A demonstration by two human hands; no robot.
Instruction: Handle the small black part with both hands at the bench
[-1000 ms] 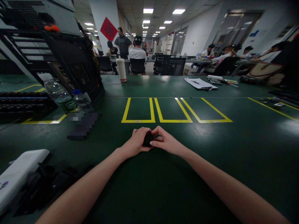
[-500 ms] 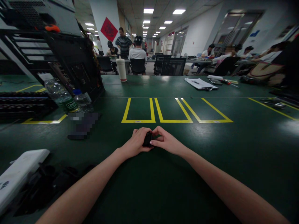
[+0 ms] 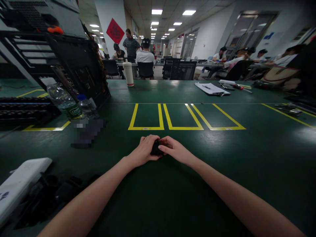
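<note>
A small black object (image 3: 156,148), whose exact kind I cannot make out, sits between my hands just above or on the green table (image 3: 172,191). My left hand (image 3: 145,148) is wrapped round its left side, thumb low and fingers over the top. From the right, my right hand (image 3: 174,148) touches the same object with thumb and fingers bent together. The fingers cover most of its sides.
Yellow tape outlines (image 3: 146,128) lie beyond my hands. To the left are two plastic bottles (image 3: 70,107), a black computer frame (image 3: 81,72), a white box-like device (image 3: 22,184) and dark parts (image 3: 54,194). A cup (image 3: 128,74) and clipboard (image 3: 212,88) stand farther back. People sit behind.
My right hand has shifted slightly, its thumb rising and its fingers closing in on the black object. The left hand and the object stay in place.
</note>
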